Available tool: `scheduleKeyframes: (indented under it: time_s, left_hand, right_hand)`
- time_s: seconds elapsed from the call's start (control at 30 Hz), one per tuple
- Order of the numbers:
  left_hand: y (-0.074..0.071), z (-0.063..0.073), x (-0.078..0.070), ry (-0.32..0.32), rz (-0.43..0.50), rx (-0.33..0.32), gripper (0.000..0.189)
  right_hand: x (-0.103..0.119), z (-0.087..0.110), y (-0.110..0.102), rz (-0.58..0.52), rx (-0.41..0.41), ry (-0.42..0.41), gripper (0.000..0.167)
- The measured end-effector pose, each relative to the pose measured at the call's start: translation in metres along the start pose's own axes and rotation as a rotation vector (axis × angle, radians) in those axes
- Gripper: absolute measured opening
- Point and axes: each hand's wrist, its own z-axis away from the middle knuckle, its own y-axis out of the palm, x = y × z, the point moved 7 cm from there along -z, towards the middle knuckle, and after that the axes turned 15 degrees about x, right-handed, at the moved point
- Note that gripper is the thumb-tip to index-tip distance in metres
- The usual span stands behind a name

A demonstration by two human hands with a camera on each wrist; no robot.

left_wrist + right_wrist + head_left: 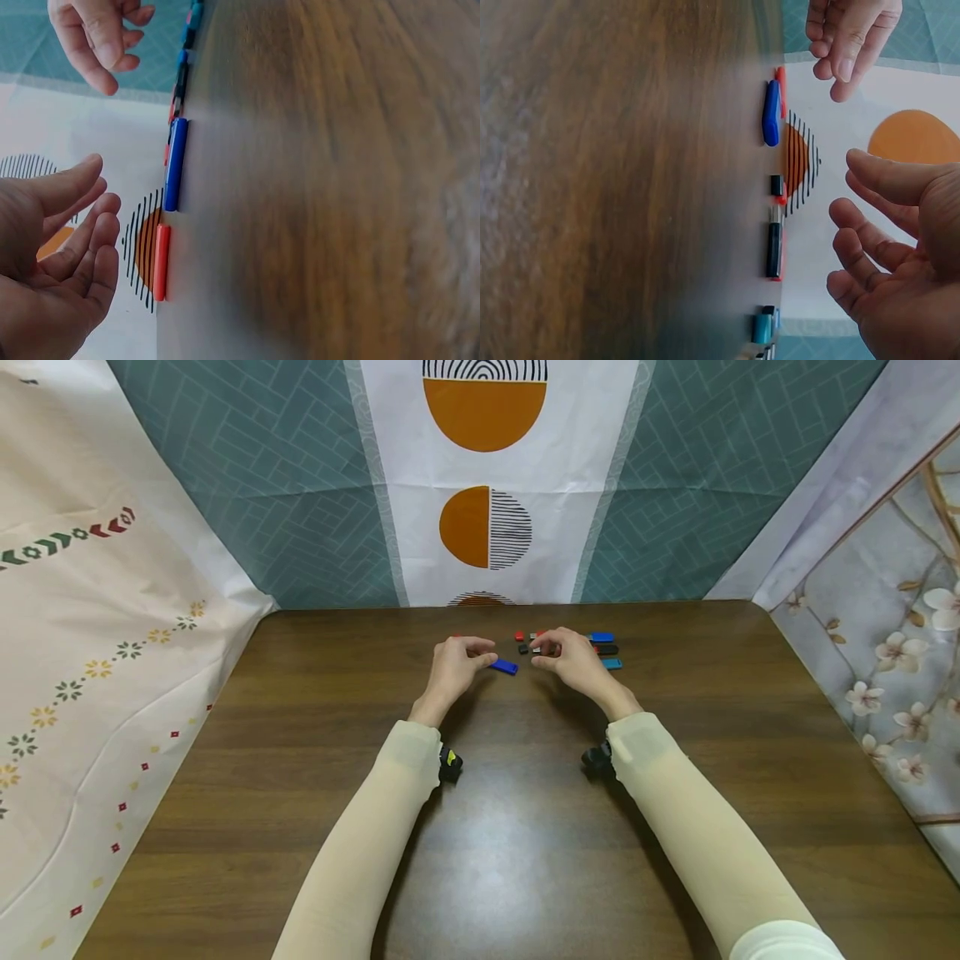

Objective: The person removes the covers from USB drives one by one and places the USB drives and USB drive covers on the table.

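My left hand [454,667] hovers over the far part of the table, fingers loosely bent and nothing in them. Just right of its fingertips lies a blue stick-shaped piece [505,667]. A red one [162,262] is behind it, mostly covered by the hand in the head view. My right hand [573,664] hangs empty, thumb and fingers apart. Below it sits a black USB stick [773,251] with its metal plug bare. A small black cap [522,649] and a red cap [519,636] lie between the hands.
Right of the right hand, a blue piece [602,637], a black piece [607,649] and a teal piece [612,664] lie on the brown table [510,827]. A patterned cloth [300,485] hangs behind the table's far edge.
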Motion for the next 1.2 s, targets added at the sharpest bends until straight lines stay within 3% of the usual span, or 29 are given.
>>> scheduleKeyframes:
  time_s: [1.2]
  left_hand:
    - [-0.005, -0.010, 0.013, -0.015, -0.060, 0.075, 0.028]
  right_hand:
    - [0.007, -0.043, 0.038, 0.145, 0.165, 0.059, 0.032]
